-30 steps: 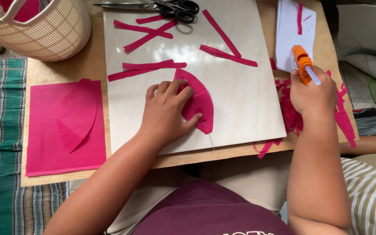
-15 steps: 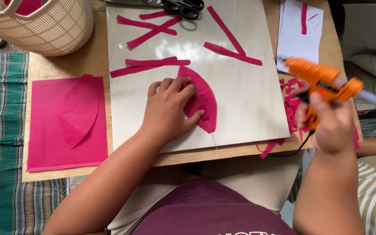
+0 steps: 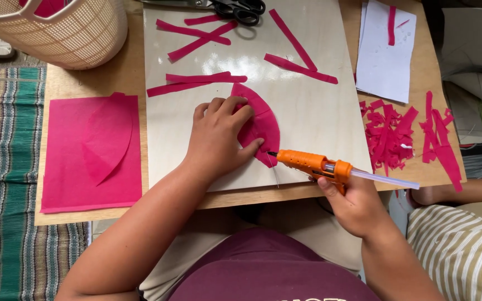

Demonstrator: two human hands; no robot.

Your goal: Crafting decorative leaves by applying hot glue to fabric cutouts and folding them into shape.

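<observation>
My left hand (image 3: pixel 216 136) presses flat on a pink curved paper piece (image 3: pixel 263 128) lying on a pale board (image 3: pixel 319 117). My right hand (image 3: pixel 355 203) grips an orange glue gun (image 3: pixel 313 164) with a clear glue stick out the back. Its nozzle points left and touches the lower edge of the pink piece, just by my left fingertips.
Pink paper strips (image 3: pixel 196 83) lie across the board, with black-handled scissors (image 3: pixel 241 8) at its top edge. A pink sheet with a cut shape (image 3: pixel 93 153) lies left, a woven basket (image 3: pixel 57 28) top left, white paper (image 3: pixel 386 53) and pink shreds (image 3: pixel 389 134) right. Another person's striped sleeve (image 3: pixel 464 251) is at lower right.
My right hand has brought the glue gun from the right side of the table down and left, so its nozzle now meets the pink piece. My left hand has stayed on the paper.
</observation>
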